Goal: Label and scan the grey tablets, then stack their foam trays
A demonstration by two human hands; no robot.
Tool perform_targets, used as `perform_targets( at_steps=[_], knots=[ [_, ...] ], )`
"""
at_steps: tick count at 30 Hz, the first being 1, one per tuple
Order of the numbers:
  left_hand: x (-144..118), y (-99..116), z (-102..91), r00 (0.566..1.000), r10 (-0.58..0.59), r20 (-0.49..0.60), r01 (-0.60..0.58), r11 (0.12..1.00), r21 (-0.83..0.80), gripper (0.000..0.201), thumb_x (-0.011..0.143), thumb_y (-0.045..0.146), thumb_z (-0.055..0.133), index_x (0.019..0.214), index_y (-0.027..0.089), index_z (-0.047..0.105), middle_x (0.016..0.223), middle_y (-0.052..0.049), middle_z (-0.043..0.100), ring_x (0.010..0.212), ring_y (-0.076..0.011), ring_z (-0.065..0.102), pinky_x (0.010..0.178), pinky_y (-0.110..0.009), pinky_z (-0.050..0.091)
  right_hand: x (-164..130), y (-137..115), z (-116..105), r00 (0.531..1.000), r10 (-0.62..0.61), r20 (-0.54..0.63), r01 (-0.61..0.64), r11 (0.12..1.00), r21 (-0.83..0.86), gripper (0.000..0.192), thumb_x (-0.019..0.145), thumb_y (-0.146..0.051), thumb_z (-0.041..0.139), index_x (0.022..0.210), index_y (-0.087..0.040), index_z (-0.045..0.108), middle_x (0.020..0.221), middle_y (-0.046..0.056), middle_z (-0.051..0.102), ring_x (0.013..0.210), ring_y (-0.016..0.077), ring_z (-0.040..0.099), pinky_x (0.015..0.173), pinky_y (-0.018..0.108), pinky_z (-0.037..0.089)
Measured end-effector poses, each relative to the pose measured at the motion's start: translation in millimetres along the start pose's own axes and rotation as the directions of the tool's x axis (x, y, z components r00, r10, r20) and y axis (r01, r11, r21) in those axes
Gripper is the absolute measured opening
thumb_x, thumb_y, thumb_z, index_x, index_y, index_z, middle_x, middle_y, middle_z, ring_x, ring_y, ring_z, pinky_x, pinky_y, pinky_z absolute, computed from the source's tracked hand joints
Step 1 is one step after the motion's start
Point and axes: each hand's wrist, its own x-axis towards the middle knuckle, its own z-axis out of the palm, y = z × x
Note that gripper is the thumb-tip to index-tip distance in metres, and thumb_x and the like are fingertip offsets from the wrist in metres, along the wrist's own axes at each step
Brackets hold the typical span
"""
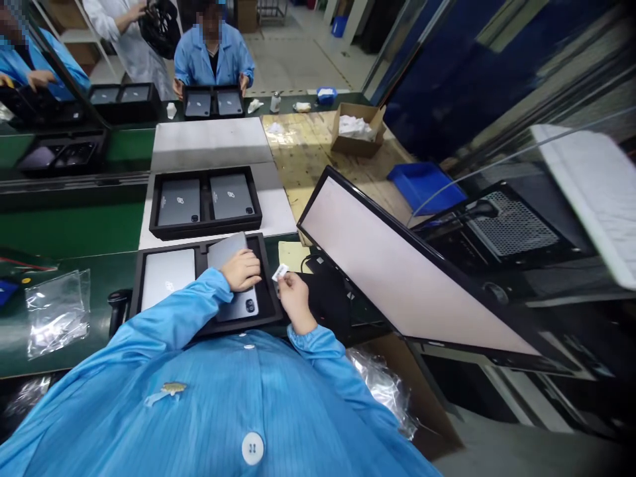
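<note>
A small white label [281, 271] is pinched between the fingers of the right hand [294, 298], just beside the near tray [271, 311]. The left hand [242, 269] is laid flat, fingers loosely curled, on the right tablet [233, 278], which is tilted in its slot. The label is not yet applied; the left tablet [166, 277] is left untouched
</note>
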Motion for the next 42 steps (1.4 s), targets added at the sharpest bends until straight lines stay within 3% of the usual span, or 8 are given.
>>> perform_targets(
  at_steps=[6,13,20,28,30,33,36,42],
  knots=[
    [-49.6,0.9,-31.4,0.906,-0.1,-0.412,0.045,0.989,-0.14,0.051,0.093,0.067,0.042,0.073,0.025,0.063,0.077,-0.01,0.062,0.087,-0.028,0.06,0.098,-0.053,0.044,-0.6,-38.8,46.5,0.934,-0.029,0.356,0.175,0.906,-0.385,0.01,0.091,-0.022,0.06,0.083,-0.019,0.067,0.085,0.009,0.075,0.082,0.0222,0.073,0.07,0.027,0.051],
    [-67.9,-2.8,-40.1,0.851,-0.145,-0.505,0.055,0.98,-0.189,0.05,0.092,0.068,0.049,0.076,0.023,0.065,0.085,-0.011,0.065,0.097,-0.0289,0.062,0.1,-0.05,0.045,-2.1,-46.6,55.2,0.969,0.008,0.246,0.171,0.699,-0.694,0.032,0.097,-0.04,0.061,0.109,-0.011,0.068,0.104,0.021,0.073,0.098,0.0305,0.071,0.079,0.033,0.049],
    [-55.3,8.8,11.2,0.992,-0.12,0.029,0.122,0.987,-0.107,0.051,0.095,0.049,0.054,0.135,0.019,0.064,0.148,-0.018,0.055,0.146,-0.0355,0.043,0.121,-0.058,0.03,-18.4,-14.7,7.4,0.979,-0.173,-0.111,0.095,0.859,-0.503,0.033,0.104,-0.039,0.046,0.11,-0.014,0.066,0.105,0.014,0.071,0.1,0.0235,0.067,0.092,0.033,0.05],
    [-130.8,40.4,-4.5,0.877,-0.417,0.239,0.389,0.907,0.159,0.056,0.103,0.045,0.038,0.151,0.02,0.051,0.162,-0.015,0.039,0.155,-0.0305,0.029,0.127,-0.059,0.016,-45.8,49.2,17.6,0.995,-0.058,-0.08,0.029,0.948,-0.317,0.053,0.089,-0.044,0.065,0.132,-0.013,0.063,0.126,0.018,0.07,0.115,0.0309,0.067,0.102,0.044,0.053],
    [-175.9,47.3,-29.9,0.767,-0.642,-0.013,0.625,0.742,0.244,0.058,0.101,0.044,0.039,0.15,0.016,0.051,0.163,-0.019,0.037,0.155,-0.0344,0.027,0.126,-0.063,0.015,-50.9,54.8,21.8,0.997,-0.031,-0.077,0.01,0.964,-0.264,0.048,0.091,-0.043,0.059,0.13,-0.014,0.066,0.12,0.015,0.073,0.11,0.0303,0.069,0.099,0.045,0.055],
    [-234.8,53.8,-57.6,0.356,-0.873,-0.334,0.934,0.321,0.156,0.082,0.091,0.05,0.051,0.154,0.0,0.037,0.162,-0.03,0.029,0.154,-0.0426,0.027,0.122,-0.061,0.027,-55.0,51.7,22.9,0.995,-0.03,-0.098,0.006,0.972,-0.234,0.045,0.094,-0.042,0.051,0.126,-0.014,0.07,0.116,0.015,0.075,0.108,0.0304,0.071,0.098,0.046,0.056],
    [-260.4,57.4,-67.7,-0.044,-0.999,-0.007,0.999,-0.044,0.029,0.08,0.09,0.054,0.046,0.143,-0.005,0.046,0.136,-0.034,0.058,0.13,-0.0434,0.058,0.104,-0.049,0.05,-59.9,40.5,17.2,0.992,-0.088,-0.089,0.063,0.966,-0.252,0.048,0.096,-0.044,0.05,0.128,-0.015,0.07,0.119,0.015,0.074,0.111,0.0313,0.07,0.099,0.047,0.055],
    [-246.1,69.7,-77.7,-0.196,-0.976,0.092,0.966,-0.176,0.189,0.065,0.095,0.055,0.018,0.113,0.01,0.062,0.103,-0.024,0.072,0.105,-0.0412,0.069,0.088,-0.047,0.054,-52.4,13.5,-0.3,0.968,-0.212,-0.132,0.188,0.967,-0.172,0.05,0.096,-0.048,0.055,0.13,-0.015,0.07,0.122,0.014,0.074,0.112,0.0297,0.071,0.1,0.043,0.057]
  ],
)
